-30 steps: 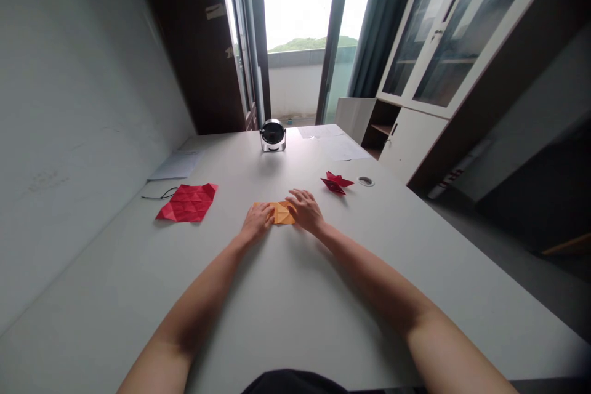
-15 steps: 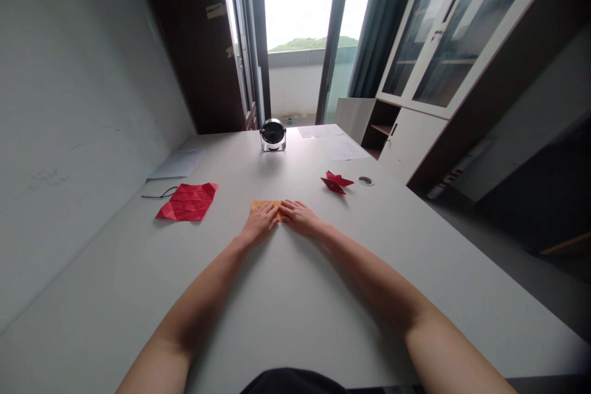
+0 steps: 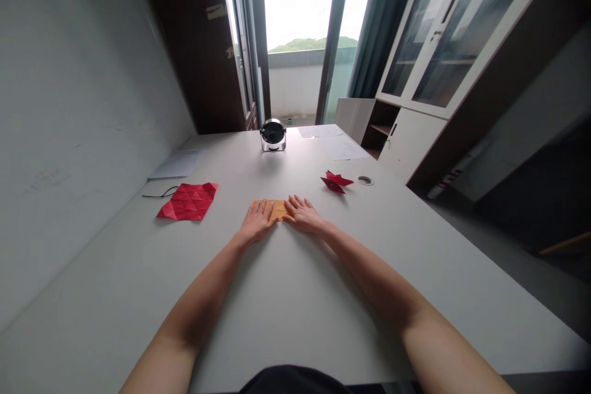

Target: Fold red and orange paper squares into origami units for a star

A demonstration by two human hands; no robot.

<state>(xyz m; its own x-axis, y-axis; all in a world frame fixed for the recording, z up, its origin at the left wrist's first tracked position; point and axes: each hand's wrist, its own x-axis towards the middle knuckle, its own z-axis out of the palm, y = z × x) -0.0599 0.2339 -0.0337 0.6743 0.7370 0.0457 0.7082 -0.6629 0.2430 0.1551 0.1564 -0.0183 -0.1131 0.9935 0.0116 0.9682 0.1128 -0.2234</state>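
Observation:
A folded orange sheet of paper [image 3: 279, 209] lies flat on the white table [image 3: 295, 301], its middle showing between my hands. My left hand [image 3: 257, 220] rests flat on its left part, fingers stretched out and slightly spread. On the right part lies my right hand [image 3: 302, 215], palm down with the fingers apart. Both thumbs point inward along the near edge of the paper. The ends of the sheet are partly hidden under my hands.
A creased red paper sheet [image 3: 188, 202] lies at the left beside a thin black cord [image 3: 159, 194]. Folded red paper shapes [image 3: 337, 181] sit at the right near a round table hole [image 3: 365, 181]. A black round device on a stand [image 3: 273, 134] is at the back.
My hands have slid apart, the left to the left and the right to the right, and more of the orange paper shows between them. My fingers are more spread.

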